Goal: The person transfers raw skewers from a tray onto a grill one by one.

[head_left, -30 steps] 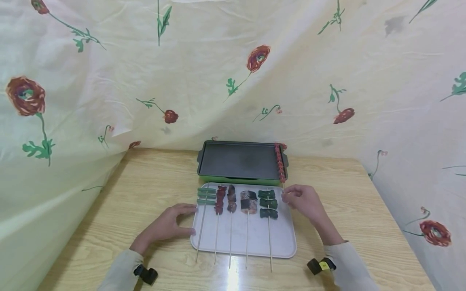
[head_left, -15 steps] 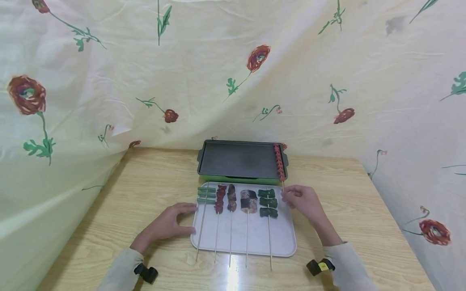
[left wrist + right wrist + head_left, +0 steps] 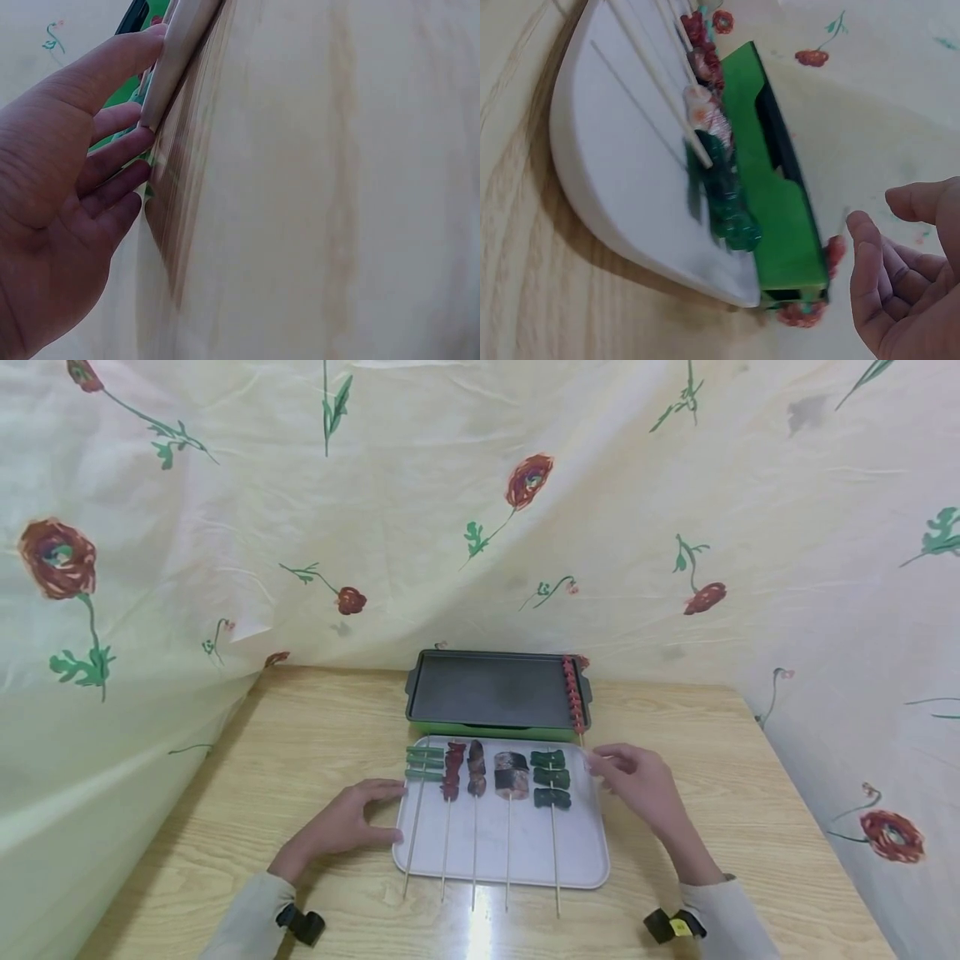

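Observation:
In the head view, my left hand (image 3: 341, 821) is at the left edge of a white tray (image 3: 532, 858). Its thumb and fingers are spread; in the left wrist view the fingertips touch the rim. My right hand (image 3: 637, 785) is at the tray's upper right corner, close to the stick end of a red skewer (image 3: 574, 697). In the right wrist view its thumb and index finger are apart, with nothing pinched between them. That skewer lies along the right side of a black griddle (image 3: 487, 687) with a green base, its stick pointing toward me.
On the tray, left to right, lie skewers of green stalks (image 3: 424, 763), red meat (image 3: 453, 770), brownish pieces (image 3: 477, 768), fish-like slices (image 3: 512, 775) and dark green pieces (image 3: 552, 778). Their sticks overhang the front rim. A flowered cloth (image 3: 420, 510) hangs behind the wooden table (image 3: 322, 718).
My right hand has let go of the red skewer's stick and drawn slightly right and back. The skewer has shifted a little left on the griddle. My left hand stays put.

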### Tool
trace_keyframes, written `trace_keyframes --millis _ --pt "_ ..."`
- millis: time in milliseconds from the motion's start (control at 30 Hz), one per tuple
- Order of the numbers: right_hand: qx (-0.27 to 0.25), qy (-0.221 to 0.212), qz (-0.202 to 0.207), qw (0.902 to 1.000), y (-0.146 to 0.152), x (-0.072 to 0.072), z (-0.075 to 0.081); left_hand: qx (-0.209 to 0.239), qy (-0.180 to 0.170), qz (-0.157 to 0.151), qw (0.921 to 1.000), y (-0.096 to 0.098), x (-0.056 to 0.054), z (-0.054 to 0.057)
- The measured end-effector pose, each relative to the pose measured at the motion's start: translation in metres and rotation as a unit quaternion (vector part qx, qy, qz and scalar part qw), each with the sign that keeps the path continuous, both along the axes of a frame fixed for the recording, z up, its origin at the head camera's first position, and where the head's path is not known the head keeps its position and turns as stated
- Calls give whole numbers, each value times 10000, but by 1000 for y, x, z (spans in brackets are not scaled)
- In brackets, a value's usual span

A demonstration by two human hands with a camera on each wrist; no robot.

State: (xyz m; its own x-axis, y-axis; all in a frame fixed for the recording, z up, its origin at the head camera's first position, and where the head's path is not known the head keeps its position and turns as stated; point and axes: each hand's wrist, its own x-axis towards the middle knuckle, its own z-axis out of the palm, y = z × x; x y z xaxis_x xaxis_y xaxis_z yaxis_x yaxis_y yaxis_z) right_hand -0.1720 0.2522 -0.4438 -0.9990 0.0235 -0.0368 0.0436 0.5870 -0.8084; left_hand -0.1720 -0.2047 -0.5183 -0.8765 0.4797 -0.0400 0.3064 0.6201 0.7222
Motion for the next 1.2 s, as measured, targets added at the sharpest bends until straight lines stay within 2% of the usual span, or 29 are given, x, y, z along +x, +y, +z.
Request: trace_keyframes --millis 167,300,500,800,1033,1200 --pt "395 430 100 9982 -1 21 16 40 -1 -53 10000 0 0 0" --pt "525 629 141 9965 -3 38 24 49 -15 -86 9999 1 0 0" --pt "661 594 142 9959 -11 62 28 94 29 -109 9999 0 1 1" --pt "369 111 50 9992 -25 88 19 135 46 -139 9998 -1 0 0" --pt "27 -453 -40 9990 -34 98 5 120 77 -136 9998 -1 0 0" --pt "-167 -499 70 9986 -36 103 -10 97 12 -109 9999 0 0 1"
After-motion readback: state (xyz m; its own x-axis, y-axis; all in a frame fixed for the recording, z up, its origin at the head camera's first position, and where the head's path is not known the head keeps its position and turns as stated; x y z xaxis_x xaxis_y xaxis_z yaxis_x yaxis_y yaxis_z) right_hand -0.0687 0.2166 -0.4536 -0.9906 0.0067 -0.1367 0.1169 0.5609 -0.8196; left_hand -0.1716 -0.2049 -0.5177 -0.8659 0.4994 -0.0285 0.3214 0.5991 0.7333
